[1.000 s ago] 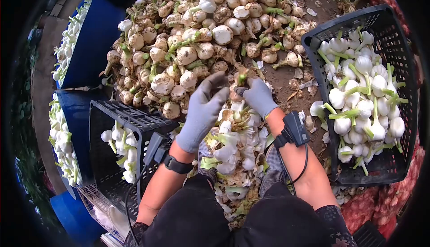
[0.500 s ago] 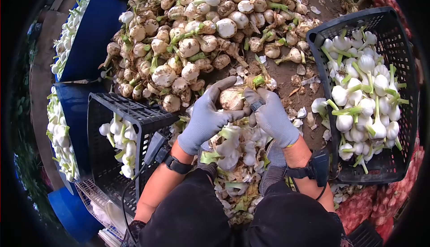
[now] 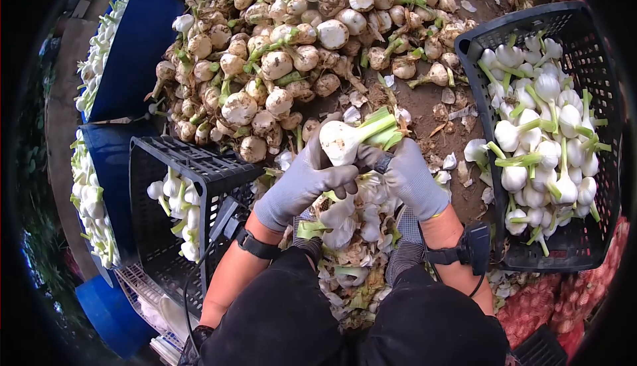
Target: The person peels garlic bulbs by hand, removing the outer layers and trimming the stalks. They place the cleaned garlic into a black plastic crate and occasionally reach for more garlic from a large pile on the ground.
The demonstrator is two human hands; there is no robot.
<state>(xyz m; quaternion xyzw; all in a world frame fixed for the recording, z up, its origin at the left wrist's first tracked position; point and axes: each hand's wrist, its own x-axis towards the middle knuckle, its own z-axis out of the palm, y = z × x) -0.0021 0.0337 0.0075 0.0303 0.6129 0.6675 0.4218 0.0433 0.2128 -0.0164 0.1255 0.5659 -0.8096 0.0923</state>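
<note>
The garlic bulb (image 3: pixel 338 144) under handling is located between both hands, ahead of the knees and above a litter of peeled garlic skins (image 3: pixel 361 213); its face is largely white, with brown soil specks, and its green stem (image 3: pixel 378 126) points up and to the right; left hand (image 3: pixel 302 180), in a grey work glove, has its grip closed about the left side and underside of the bulb, fingertips darkened; right hand (image 3: pixel 413 175), likewise gloved, has its grip closed at the neck of the same bulb, thumb to the front, other fingers partly hidden.

Beyond the hands, a heap of soil-stained garlic (image 3: pixel 275 64) covers much of the bare earth (image 3: pixel 424 107); to the right, a black plastic crate (image 3: pixel 531 13) contains white garlic with trimmed green stems (image 3: pixel 547 153), well apart from the right hand; to the left, a second black crate (image 3: pixel 206 160) contains a smaller lot of like bulbs (image 3: pixel 189 217); beside it, two blue containers (image 3: pixel 139 54) display further white garlic (image 3: pixel 89 193) at their openings; red mesh sacks (image 3: pixel 584 293) lie at lower right; a strapped device (image 3: pixel 474 250) is worn at the right forearm, another (image 3: pixel 225 219) at the left.
</note>
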